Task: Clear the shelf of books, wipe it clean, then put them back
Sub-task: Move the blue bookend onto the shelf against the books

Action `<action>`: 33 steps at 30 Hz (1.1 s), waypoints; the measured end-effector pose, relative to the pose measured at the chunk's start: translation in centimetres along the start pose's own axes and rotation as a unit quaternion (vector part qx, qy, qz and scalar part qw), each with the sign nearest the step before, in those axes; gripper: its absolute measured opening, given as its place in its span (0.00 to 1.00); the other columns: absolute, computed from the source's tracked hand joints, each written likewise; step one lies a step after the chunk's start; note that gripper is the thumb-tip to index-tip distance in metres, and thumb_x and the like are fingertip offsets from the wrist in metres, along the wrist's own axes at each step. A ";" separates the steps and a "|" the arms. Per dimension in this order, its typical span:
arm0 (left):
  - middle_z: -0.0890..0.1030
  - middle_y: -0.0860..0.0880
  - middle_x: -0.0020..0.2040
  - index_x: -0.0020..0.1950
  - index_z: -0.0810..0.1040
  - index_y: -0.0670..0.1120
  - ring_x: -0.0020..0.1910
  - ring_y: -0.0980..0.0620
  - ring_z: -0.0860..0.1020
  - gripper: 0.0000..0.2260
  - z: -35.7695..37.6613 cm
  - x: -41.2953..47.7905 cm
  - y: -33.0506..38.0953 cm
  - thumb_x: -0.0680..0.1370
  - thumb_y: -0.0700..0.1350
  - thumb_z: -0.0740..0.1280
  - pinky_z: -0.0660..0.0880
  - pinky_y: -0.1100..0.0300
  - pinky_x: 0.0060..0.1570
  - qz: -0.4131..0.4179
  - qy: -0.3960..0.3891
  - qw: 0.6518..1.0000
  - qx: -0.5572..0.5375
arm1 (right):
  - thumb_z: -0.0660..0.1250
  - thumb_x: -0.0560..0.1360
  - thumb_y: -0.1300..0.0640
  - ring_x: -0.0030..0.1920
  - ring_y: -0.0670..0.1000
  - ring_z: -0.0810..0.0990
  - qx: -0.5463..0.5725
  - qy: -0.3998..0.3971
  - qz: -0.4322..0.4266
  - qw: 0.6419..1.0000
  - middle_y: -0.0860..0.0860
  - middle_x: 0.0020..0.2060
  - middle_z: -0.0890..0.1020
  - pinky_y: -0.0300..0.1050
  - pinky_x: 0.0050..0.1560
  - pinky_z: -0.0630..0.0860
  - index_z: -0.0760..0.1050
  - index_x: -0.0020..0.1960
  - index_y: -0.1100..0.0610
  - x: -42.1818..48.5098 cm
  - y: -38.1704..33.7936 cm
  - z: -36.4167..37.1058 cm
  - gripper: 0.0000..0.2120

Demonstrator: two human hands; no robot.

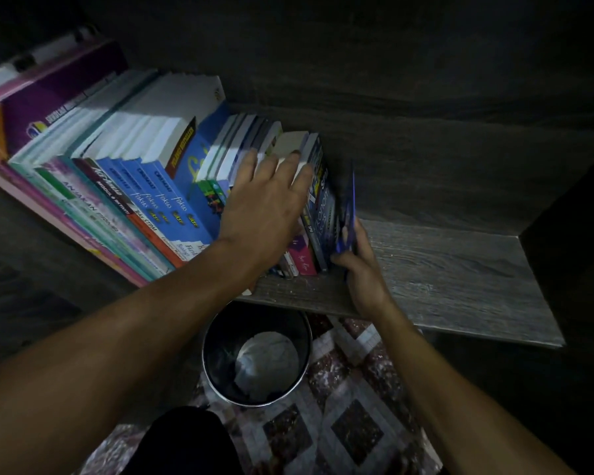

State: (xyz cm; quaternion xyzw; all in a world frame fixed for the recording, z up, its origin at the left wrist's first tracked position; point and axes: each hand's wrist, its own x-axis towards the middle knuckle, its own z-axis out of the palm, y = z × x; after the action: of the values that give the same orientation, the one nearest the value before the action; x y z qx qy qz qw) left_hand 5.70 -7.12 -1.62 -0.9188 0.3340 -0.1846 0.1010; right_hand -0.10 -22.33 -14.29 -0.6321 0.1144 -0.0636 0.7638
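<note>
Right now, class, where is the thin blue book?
In the head view, the thin blue book stands in the right hand, at the row's right end.

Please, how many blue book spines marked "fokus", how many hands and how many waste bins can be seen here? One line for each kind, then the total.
Blue book spines marked "fokus": 4
Bare hands: 2, the left hand and the right hand
Round black waste bin: 1
Total: 7
</note>
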 end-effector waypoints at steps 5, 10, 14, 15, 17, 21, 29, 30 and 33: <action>0.69 0.40 0.72 0.73 0.66 0.42 0.69 0.39 0.67 0.34 0.0 -2.0 -0.7 0.70 0.42 0.75 0.55 0.40 0.73 0.024 0.054 0.998 -0.036 | 0.69 0.63 0.53 0.74 0.54 0.65 0.104 -0.028 0.017 0.994 0.54 0.74 0.68 0.59 0.77 0.57 0.62 0.77 0.60 0.1 -0.9 -0.9 0.44; 0.71 0.37 0.68 0.69 0.71 0.38 0.70 0.36 0.66 0.29 0.6 -5.2 -2.1 0.70 0.36 0.74 0.58 0.40 0.72 0.031 0.111 0.986 -0.117 | 0.67 0.72 0.42 0.72 0.58 0.69 0.143 0.019 0.019 0.989 0.57 0.69 0.74 0.61 0.77 0.56 0.69 0.72 0.61 0.0 -1.7 -0.3 0.35; 0.72 0.39 0.69 0.68 0.74 0.39 0.72 0.38 0.65 0.18 1.3 -8.0 -3.5 0.78 0.38 0.66 0.62 0.40 0.71 0.012 0.172 0.968 -0.184 | 0.59 0.79 0.37 0.71 0.56 0.72 0.102 0.015 0.025 0.994 0.54 0.69 0.76 0.61 0.75 0.63 0.70 0.73 0.55 0.6 -2.3 1.3 0.30; 0.71 0.39 0.70 0.67 0.75 0.39 0.73 0.39 0.65 0.17 1.2 -8.5 -3.9 0.78 0.38 0.65 0.63 0.42 0.71 -0.001 0.189 0.962 -0.197 | 0.57 0.80 0.39 0.67 0.56 0.76 0.109 0.023 0.035 0.993 0.54 0.65 0.79 0.59 0.72 0.68 0.73 0.70 0.55 0.8 -2.4 1.5 0.27; 0.69 0.39 0.71 0.66 0.75 0.39 0.73 0.39 0.64 0.16 0.7 -9.4 -4.7 0.79 0.39 0.65 0.63 0.42 0.71 -0.033 0.236 0.948 -0.209 | 0.50 0.84 0.44 0.61 0.53 0.81 0.129 0.012 0.044 0.991 0.54 0.60 0.83 0.53 0.65 0.76 0.77 0.64 0.54 1.1 -2.6 1.9 0.22; 0.62 0.35 0.74 0.71 0.65 0.44 0.75 0.40 0.60 0.25 0.0 -10.6 -6.0 0.77 0.46 0.70 0.61 0.44 0.71 -0.194 0.330 0.896 -0.227 | 0.48 0.85 0.45 0.51 0.49 0.85 0.154 0.003 0.036 0.987 0.52 0.52 0.86 0.45 0.50 0.83 0.86 0.51 0.50 2.1 -2.2 2.0 0.28; 0.36 0.33 0.76 0.78 0.36 0.41 0.77 0.35 0.40 0.66 4.5 -11.2 -6.6 0.57 0.68 0.74 0.43 0.34 0.71 -0.414 0.179 0.831 -0.325 | 0.48 0.84 0.41 0.67 0.56 0.77 0.119 0.021 0.029 0.992 0.54 0.65 0.80 0.62 0.70 0.70 0.70 0.73 0.55 2.6 -1.6 2.1 0.27; 0.36 0.31 0.75 0.77 0.35 0.38 0.76 0.32 0.39 0.68 5.3 -11.1 -6.7 0.55 0.68 0.74 0.44 0.34 0.71 -0.407 0.156 0.842 -0.318 | 0.49 0.84 0.40 0.68 0.57 0.76 0.111 0.026 0.029 0.993 0.54 0.67 0.78 0.64 0.71 0.68 0.70 0.74 0.55 2.8 -1.3 2.0 0.27; 0.36 0.23 0.71 0.74 0.33 0.35 0.72 0.24 0.37 0.70 7.3 -11.2 -7.5 0.54 0.65 0.76 0.43 0.32 0.70 -0.379 0.125 0.869 -0.292 | 0.48 0.85 0.41 0.69 0.56 0.74 0.101 0.023 0.024 0.994 0.55 0.68 0.77 0.63 0.73 0.65 0.68 0.75 0.55 3.5 -0.5 1.8 0.26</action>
State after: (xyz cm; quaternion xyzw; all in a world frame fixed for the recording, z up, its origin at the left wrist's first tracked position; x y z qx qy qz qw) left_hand 5.07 6.34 -9.00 -0.9317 0.0081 -0.2161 -0.2919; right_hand 3.75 -21.56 -13.78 -0.5472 0.1400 -0.0711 0.8221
